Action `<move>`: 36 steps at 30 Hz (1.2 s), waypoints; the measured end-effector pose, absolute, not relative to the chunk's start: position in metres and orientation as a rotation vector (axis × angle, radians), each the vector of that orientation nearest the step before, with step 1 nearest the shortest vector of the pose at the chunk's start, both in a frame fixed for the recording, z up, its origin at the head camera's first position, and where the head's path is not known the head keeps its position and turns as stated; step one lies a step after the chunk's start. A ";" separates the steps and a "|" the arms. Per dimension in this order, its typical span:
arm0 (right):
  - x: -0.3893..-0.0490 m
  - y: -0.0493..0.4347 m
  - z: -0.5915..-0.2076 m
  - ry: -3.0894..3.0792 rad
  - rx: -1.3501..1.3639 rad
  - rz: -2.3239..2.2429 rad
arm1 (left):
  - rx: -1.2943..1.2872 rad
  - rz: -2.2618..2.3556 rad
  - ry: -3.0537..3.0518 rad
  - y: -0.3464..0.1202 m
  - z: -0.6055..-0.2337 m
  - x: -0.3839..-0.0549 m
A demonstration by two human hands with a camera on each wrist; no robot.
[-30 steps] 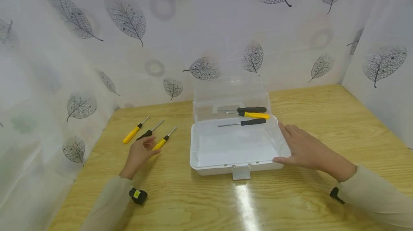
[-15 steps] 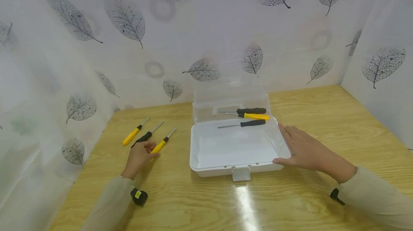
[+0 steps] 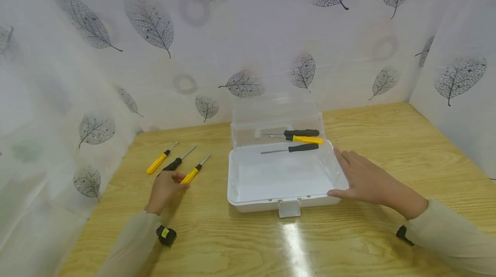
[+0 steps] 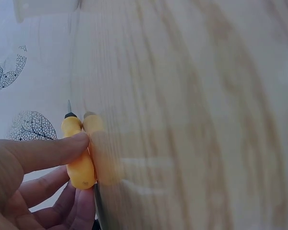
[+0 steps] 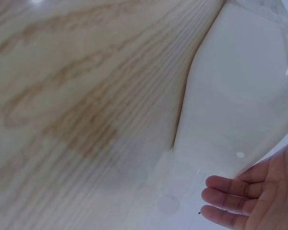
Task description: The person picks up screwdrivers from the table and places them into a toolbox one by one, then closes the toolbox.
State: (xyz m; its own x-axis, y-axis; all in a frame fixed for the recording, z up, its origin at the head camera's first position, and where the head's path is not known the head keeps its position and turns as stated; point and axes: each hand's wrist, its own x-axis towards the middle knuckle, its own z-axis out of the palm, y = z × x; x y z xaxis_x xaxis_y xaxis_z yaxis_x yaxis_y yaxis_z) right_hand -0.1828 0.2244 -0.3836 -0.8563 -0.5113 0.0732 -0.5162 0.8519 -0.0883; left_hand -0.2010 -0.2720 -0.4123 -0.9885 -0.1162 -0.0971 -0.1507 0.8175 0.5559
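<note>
My left hand (image 3: 164,191) pinches the handle of a yellow screwdriver (image 3: 190,176) between thumb and fingers; its black collar and metal shaft point away from me. In the left wrist view the thumb lies across the yellow handle (image 4: 80,167), close to the wood. Beside it lie a black screwdriver (image 3: 173,164), partly hidden by the hand, and another yellow screwdriver (image 3: 156,163). My right hand (image 3: 366,180) rests against the right side of a white plastic box (image 3: 248,203), thumb at the front corner. The right wrist view shows its fingers extended along the box wall (image 5: 230,105).
The box's clear lid (image 3: 277,107) stands raised at the back. Toward the box's rear lie a black screwdriver (image 3: 302,133), a yellow one (image 3: 308,140) and another black one (image 3: 304,147). A latch (image 3: 289,209) hangs at the front. Leaf-patterned curtains (image 3: 267,32) surround the wooden table (image 3: 232,247).
My left hand has moved slightly toward me and its fingers have closed onto the near yellow screwdriver's handle. The right hand and the box have stayed in place.
</note>
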 end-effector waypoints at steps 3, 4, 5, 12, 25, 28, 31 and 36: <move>-0.183 0.224 -0.383 -2.982 0.825 0.162 | -0.233 0.905 2.932 -0.272 -0.412 -0.201; -0.183 0.224 -0.383 -2.982 0.826 0.163 | -0.240 0.905 2.933 -0.271 -0.412 -0.201; -0.183 0.224 -0.383 -2.980 0.826 0.165 | -0.245 0.904 2.934 -0.271 -0.412 -0.201; -0.183 0.225 -0.384 -2.972 0.829 0.174 | -0.251 0.904 2.953 -0.269 -0.410 -0.201; -0.183 0.225 -0.385 -2.956 0.839 0.173 | -0.200 0.940 3.060 -0.264 -0.402 -0.200; -0.183 0.226 -0.385 -2.965 0.835 0.179 | -0.158 0.913 3.112 -0.261 -0.397 -0.199; -0.183 0.226 -0.385 -2.974 0.829 0.184 | -0.123 0.889 3.147 -0.257 -0.391 -0.198; -0.183 0.225 -0.384 -2.976 0.827 0.193 | -0.055 0.899 3.200 -0.247 -0.379 -0.197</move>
